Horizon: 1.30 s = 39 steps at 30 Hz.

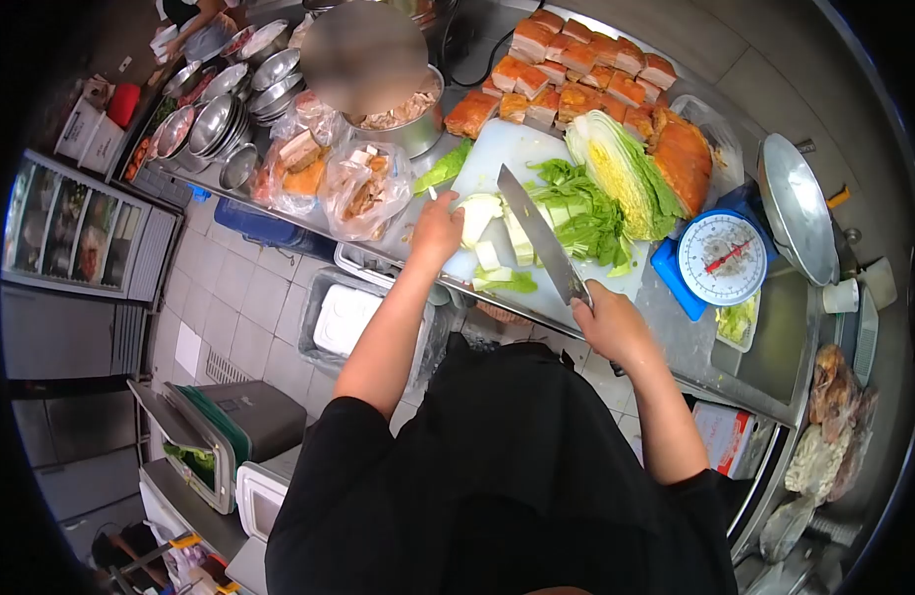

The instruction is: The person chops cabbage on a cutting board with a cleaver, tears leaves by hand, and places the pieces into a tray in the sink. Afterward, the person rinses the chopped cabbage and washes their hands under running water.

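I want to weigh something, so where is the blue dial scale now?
In the head view, the blue dial scale stands on the counter, right of the white cutting board, between the halved napa cabbage and the round metal pan.

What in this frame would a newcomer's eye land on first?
Probably the long knife in the right hand, slanting over cut greens on the white board. Next, the chunks of golden-brown meat massed beyond the board. To the right, the blue scale stands out with its round dial and red needle.

Bright, even light; edges curve into black.
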Available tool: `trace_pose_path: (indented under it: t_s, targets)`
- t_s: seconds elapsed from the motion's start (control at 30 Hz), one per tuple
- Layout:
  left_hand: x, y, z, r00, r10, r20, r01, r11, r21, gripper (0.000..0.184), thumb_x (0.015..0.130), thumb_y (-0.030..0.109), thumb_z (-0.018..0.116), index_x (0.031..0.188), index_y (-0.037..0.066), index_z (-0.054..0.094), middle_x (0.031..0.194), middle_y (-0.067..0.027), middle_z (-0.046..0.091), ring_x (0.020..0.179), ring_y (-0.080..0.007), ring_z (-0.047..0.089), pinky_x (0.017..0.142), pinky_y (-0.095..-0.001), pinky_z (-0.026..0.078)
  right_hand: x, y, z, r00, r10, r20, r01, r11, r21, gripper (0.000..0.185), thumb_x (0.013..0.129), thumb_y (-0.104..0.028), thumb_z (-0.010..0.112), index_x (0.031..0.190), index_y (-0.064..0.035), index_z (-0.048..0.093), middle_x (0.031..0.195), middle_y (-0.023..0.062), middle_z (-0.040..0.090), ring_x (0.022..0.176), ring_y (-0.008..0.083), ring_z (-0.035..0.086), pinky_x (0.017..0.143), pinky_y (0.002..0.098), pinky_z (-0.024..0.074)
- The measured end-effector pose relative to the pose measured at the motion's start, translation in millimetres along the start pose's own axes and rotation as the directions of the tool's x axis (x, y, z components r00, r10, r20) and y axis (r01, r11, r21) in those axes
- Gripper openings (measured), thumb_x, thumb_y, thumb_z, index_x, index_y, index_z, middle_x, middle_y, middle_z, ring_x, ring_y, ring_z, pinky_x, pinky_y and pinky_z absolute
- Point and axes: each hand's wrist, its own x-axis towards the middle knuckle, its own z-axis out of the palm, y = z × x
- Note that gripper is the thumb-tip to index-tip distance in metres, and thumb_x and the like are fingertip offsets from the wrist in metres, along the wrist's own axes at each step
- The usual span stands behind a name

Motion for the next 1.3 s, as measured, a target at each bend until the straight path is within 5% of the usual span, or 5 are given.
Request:
trace_pose_path:
  t_s: [0.07,0.37,0.93,1.13,1.3]
  targets:
    - [-3,8,-2,0.943,-0.209,0.258,0.299,0.874,-0.384,0.039,0.091,0.017,0.069,0.124,0.001,0.058,0.094,-0.0132,0.062,0.082,-0.0228,0.066,0.066,-0.0345,0.058,-2,-3,5,1.000,0.023,0.021,-0.022,0.999,-0.034,0.030,0.097,-0.030,0.052,0.101,-0.0005,0.059,0.078,0.0262,0.068,0.076,0.0447,0.067,0.074,0.0536,0.0519]
    - [-18,6,-5,0.953,-0.072,0.296,0.228,0.813,-0.536,0.053,0.083,0.013,0.076,0.127,-0.001,0.052,0.100,-0.0123,0.061,0.077,-0.0191,0.066,0.062,-0.0304,0.056,-14,-16,-3,0.992,0.024,0.122,0.001,0.981,-0.196,0.030,0.101,-0.031,0.049,0.098,-0.0032,0.060,0.077,0.0249,0.068,0.075,0.0441,0.067,0.073,0.0541,0.0522]
    - [-19,9,-10,0.963,-0.036,0.268,0.133,0.927,-0.352,0.059,0.082,0.013,0.077,0.132,0.001,0.049,0.092,-0.0136,0.066,0.084,-0.0256,0.065,0.076,-0.0371,0.051,37,-19,45,0.975,0.040,0.220,0.003,0.981,-0.194,0.027,0.101,-0.023,0.047,0.105,0.0012,0.056,0.080,0.0271,0.067,0.081,0.0471,0.065,0.076,0.0563,0.0506]
    - [-8,-4,-9,0.936,-0.020,0.352,0.182,0.882,-0.434,0.072,0.082,0.013,0.077,0.145,0.005,0.042,0.088,-0.0078,0.058,0.078,-0.0193,0.060,0.068,-0.0328,0.053,57,8,3,0.875,0.097,0.474,-0.203,0.962,0.180,0.031,0.100,-0.029,0.050,0.101,0.0011,0.057,0.055,0.0087,0.055,0.041,0.0181,0.056,0.049,0.0360,0.0464]
    - [-6,-7,-15,0.941,0.038,0.337,0.107,0.909,-0.402,0.064,0.080,0.009,0.078,0.138,0.005,0.051,0.096,-0.0071,0.059,0.082,-0.0176,0.060,0.073,-0.0344,0.054,29,9,-10,0.930,0.118,0.349,-0.238,0.916,0.324,0.029,0.100,-0.029,0.052,0.102,-0.0002,0.059,0.054,0.0054,0.053,0.040,0.0165,0.052,0.045,0.0339,0.0435]
